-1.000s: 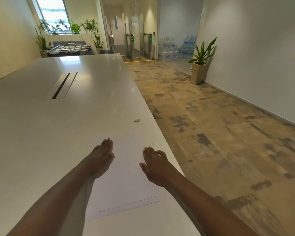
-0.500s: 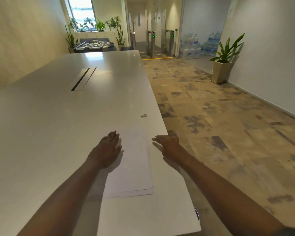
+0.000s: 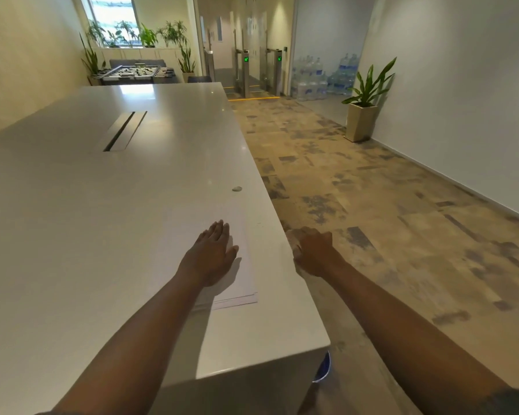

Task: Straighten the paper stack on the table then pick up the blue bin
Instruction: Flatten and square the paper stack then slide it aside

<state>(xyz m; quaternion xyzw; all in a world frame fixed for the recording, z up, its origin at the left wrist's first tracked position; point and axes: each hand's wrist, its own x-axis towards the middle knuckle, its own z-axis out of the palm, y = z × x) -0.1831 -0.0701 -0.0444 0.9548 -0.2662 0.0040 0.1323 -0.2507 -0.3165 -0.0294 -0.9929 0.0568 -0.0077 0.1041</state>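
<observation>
Here, left hand (image 3: 212, 256) fingers straight on the paper stack (image 3: 240, 277); right hand (image 3: 315, 253) fingers blurred, state unclear.

A long white table (image 3: 108, 223) with a dark cable slot (image 3: 123, 130) fills the left of the frame. A patchy beige and grey carpet (image 3: 372, 223) covers the right, bounded by a white wall (image 3: 462, 100). A potted plant (image 3: 363, 115) is seen against that wall. At the top centre, turnstiles (image 3: 252, 73) with green lights and stacked water bottles (image 3: 324, 76) are visible. A bright window (image 3: 111, 10), plants (image 3: 162, 34) and a foosball table (image 3: 138, 71) occupy the upper left.
</observation>
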